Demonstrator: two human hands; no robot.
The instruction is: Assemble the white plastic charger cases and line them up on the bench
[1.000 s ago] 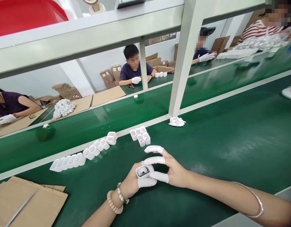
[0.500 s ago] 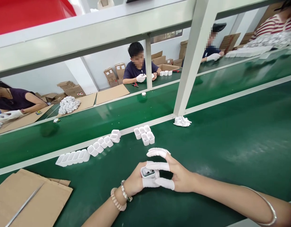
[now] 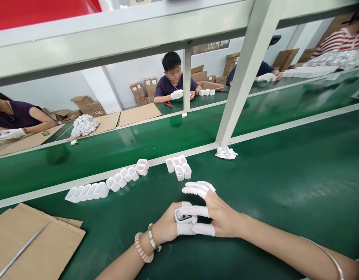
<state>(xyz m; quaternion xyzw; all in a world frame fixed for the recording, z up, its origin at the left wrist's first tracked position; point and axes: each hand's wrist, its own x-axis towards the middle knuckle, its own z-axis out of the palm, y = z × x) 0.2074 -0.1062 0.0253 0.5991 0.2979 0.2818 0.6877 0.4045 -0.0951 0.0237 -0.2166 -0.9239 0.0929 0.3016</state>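
Note:
A small white plastic case [image 3: 176,216] is held by my left hand [image 3: 166,223], its opening facing up. White finger cots cover fingertips on both hands, and a beaded bracelet circles my left wrist. Inside the case a dark part [image 3: 185,218] with a pale edge shows; its kind is not clear. My right hand [image 3: 224,216] reaches in from the right, one finger laid across the opening and its thumb against the near side. Its other fingers arch above, touching nothing. Beyond my hands stands a small group of open white cases [image 3: 179,172], some with something dark inside.
A row of white cases [image 3: 88,192] lines the rail at left. Cardboard [image 3: 48,241] with a metal ruler-like strip [image 3: 20,251] lies at lower left. White finger cots [image 3: 226,153] are heaped near the post [image 3: 240,77]. A belt [image 3: 133,144] runs beyond; co-workers sit across it.
My right finger has come down over the case's opening, touching the part inside. The left hand keeps its hold. The view has shifted slightly.

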